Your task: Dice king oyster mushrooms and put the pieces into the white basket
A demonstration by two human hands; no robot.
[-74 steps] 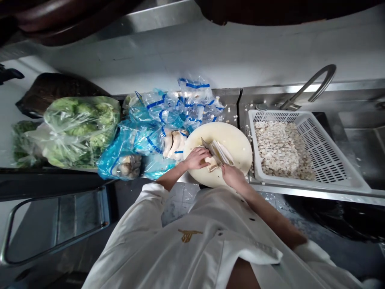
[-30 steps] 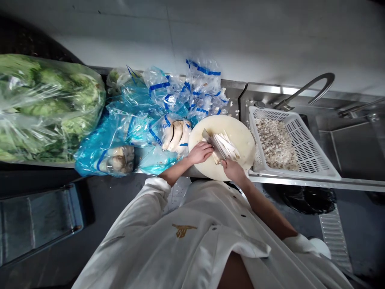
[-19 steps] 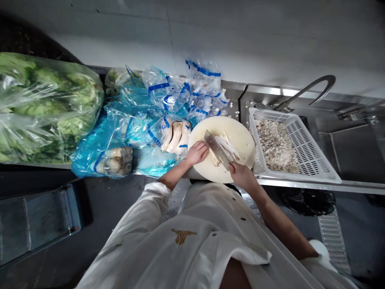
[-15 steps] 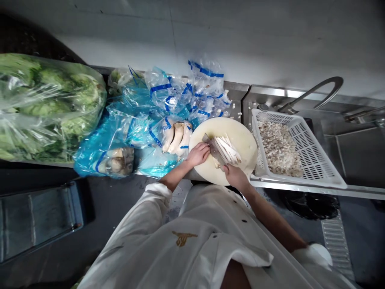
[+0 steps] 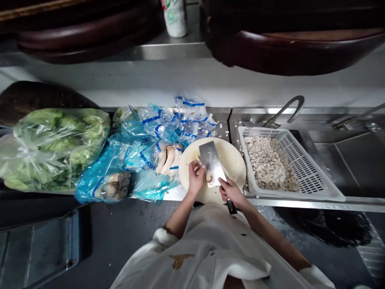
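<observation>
My right hand (image 5: 231, 192) grips the black handle of a cleaver (image 5: 209, 154), its broad blade tilted flat over the round cutting board (image 5: 237, 160). My left hand (image 5: 196, 176) is at the board's left side, fingers curled in, beside the blade. Whatever its fingers hold is too small to make out. Pale mushroom pieces (image 5: 208, 176) show at the blade's lower left edge; the blade hides the board behind it. Left of the board, whole king oyster mushrooms (image 5: 170, 159) lie in opened plastic packaging.
A white perforated basket (image 5: 313, 176) of chopped mushroom (image 5: 267, 164) stands right of the board, by the faucet (image 5: 288, 108). Blue plastic bags (image 5: 120, 148) and bagged leafy greens (image 5: 60, 144) fill the left. Overhead is a shelf with a can (image 5: 175, 18) and dark round wooden items (image 5: 288, 52).
The cleaver has turned from edge-down beside the mushroom strips to blade flat, covering that area. My left hand has come off the blade and curled. The view has tilted up, showing the shelf.
</observation>
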